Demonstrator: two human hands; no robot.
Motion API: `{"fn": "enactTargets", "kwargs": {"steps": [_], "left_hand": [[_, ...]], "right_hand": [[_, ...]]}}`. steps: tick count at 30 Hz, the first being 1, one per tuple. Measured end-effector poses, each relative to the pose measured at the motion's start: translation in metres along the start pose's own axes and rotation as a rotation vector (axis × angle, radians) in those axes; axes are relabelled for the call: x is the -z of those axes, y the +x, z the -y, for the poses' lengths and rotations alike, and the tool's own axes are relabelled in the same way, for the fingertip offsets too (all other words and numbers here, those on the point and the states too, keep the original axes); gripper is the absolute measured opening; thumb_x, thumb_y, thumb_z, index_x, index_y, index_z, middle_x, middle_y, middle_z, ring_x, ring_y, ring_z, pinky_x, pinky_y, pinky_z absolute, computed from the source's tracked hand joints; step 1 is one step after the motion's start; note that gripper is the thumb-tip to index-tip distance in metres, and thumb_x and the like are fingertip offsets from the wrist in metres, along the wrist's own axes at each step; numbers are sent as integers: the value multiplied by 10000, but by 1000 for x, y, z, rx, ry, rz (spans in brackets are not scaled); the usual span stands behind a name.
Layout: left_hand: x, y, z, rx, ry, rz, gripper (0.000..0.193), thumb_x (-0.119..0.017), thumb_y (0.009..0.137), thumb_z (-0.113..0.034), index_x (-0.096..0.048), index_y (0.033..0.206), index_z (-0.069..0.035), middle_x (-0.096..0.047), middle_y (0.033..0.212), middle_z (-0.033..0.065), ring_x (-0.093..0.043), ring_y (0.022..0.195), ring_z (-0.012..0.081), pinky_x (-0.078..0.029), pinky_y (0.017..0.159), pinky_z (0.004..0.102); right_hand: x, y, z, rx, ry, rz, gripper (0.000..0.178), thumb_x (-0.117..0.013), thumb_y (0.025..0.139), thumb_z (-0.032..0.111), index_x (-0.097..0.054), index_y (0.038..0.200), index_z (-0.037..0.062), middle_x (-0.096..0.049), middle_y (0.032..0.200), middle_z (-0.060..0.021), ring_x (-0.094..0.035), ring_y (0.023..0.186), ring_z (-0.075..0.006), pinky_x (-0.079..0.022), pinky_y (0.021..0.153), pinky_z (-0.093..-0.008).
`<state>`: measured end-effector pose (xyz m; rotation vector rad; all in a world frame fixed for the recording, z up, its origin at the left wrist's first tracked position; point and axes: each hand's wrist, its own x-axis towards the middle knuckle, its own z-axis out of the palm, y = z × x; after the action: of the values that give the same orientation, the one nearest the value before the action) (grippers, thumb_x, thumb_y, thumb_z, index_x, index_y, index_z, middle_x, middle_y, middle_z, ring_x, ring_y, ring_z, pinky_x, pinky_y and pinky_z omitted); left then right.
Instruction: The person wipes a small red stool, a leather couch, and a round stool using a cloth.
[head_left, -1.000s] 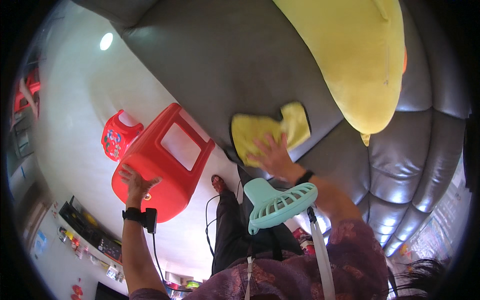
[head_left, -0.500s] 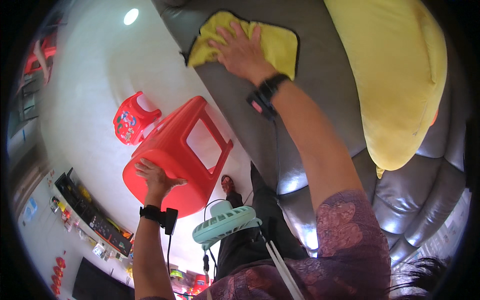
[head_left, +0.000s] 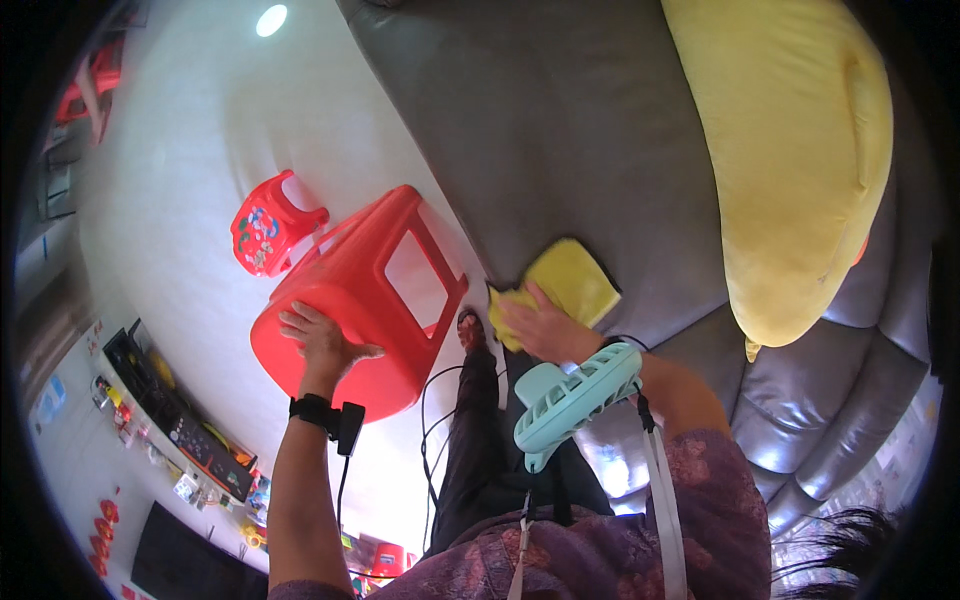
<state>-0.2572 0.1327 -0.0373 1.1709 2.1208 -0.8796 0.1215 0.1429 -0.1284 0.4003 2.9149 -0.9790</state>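
My left hand (head_left: 323, 345) rests with spread fingers on the seat of a tall red plastic stool (head_left: 370, 300). To the right of the stool, a yellow cloth (head_left: 580, 282) with a dark border lies on the brown leather sofa seat (head_left: 550, 150), close to its front edge. My right hand (head_left: 548, 330) lies on the cloth, fingers stretched out and pressing it down. A light green portable fan (head_left: 580, 405) hangs on a strap in front of my body and covers part of my right wrist.
A small red stool (head_left: 268, 228) with a printed seat stands beyond the tall one. A large yellow cushion (head_left: 790, 150) lies on the sofa at the right. On the left are a cluttered dark shelf (head_left: 180, 415) and a black screen (head_left: 190, 560). Dark cords hang beside my leg.
My right hand has drawn the yellow cloth along the sofa seat from the far end toward me. The fan has swung right. My left hand stays on the tall stool.
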Motion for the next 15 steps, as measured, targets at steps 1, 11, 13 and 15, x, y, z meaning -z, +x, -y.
{"fn": "enactTargets", "kwargs": {"steps": [1, 11, 13, 15], "left_hand": [[-2, -1, 3, 8, 2, 2, 1557, -814, 345, -626, 111, 1276, 211, -12, 1275, 524, -49, 1208, 658, -412, 858, 591], [14, -7, -5, 31, -26, 77, 1519, -818, 354, -616, 49, 1317, 178, -6, 1313, 488, -64, 1213, 652, -408, 846, 613], [17, -8, -5, 39, -68, 76, 1510, -824, 359, -605, 42, 1316, 180, 1, 1315, 486, -65, 1214, 651, -401, 854, 615], [21, -9, -6, 51, -111, 80, 1502, -829, 364, -594, 36, 1316, 181, 8, 1317, 484, -66, 1216, 649, -394, 862, 618]], "right_hand": [[-1, -15, 10, -1, 19, 67, 324, -516, 792, 223, -605, 1082, 109, -467, 1279, -74, -348, 1266, -232, -150, 1068, -569], [13, -57, 18, 22, -36, 346, 346, -572, 796, 242, -553, 1140, 270, -338, 1409, 40, -289, 1307, -136, -95, 1120, -475], [25, -37, 3, 178, -37, 438, 334, -545, 824, 282, -545, 1157, 265, -343, 1404, 46, -290, 1307, -141, -114, 1103, -469], [33, -15, -18, 177, -70, 366, 295, -553, 796, 297, -575, 1083, 236, -386, 1369, 23, -331, 1275, -152, -149, 1110, -439]]}}
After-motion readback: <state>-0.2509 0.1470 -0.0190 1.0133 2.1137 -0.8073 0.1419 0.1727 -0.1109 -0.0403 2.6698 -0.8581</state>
